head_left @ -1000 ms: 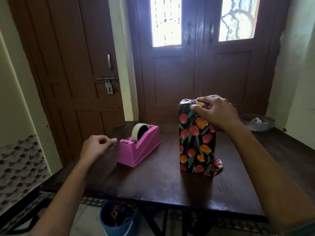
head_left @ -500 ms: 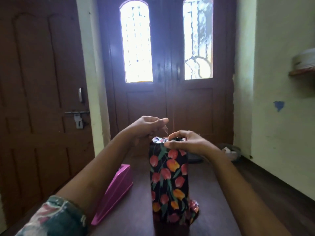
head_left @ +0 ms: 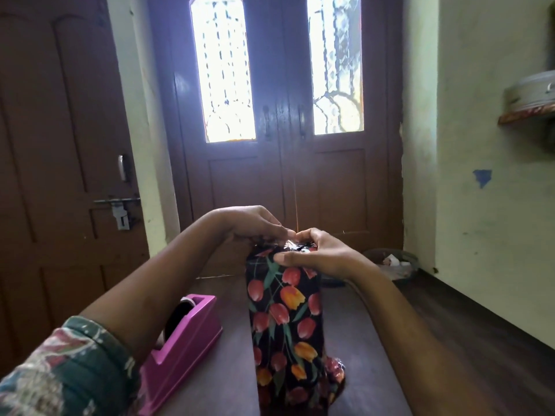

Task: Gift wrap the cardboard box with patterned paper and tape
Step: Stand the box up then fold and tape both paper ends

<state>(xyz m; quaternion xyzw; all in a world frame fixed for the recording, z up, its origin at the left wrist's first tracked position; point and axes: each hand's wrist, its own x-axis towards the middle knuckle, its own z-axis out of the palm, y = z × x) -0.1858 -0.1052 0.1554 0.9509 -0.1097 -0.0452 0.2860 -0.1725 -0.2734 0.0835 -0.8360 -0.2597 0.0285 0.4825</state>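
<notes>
The box [head_left: 285, 325] stands upright on the dark wooden table [head_left: 375, 340], covered in black paper printed with red and orange tulips. Both hands meet at its top end. My left hand [head_left: 255, 225] pinches a small clear piece of tape at the folded top flaps. My right hand [head_left: 318, 253] presses down on the top of the box, thumb along the upper front edge. The flaps under my fingers are mostly hidden. A pink tape dispenser [head_left: 183, 343] sits on the table left of the box.
Loose paper bunches at the box's base [head_left: 335, 373]. Brown double doors with glass panes [head_left: 282, 121] stand behind the table. A round basket with scraps [head_left: 390, 261] lies on the floor at the right. A wall shelf [head_left: 528, 112] holds a tin.
My left hand left the dispenser with a piece of tape and came to the box top beside my right hand. The view tilted upward and closer.
</notes>
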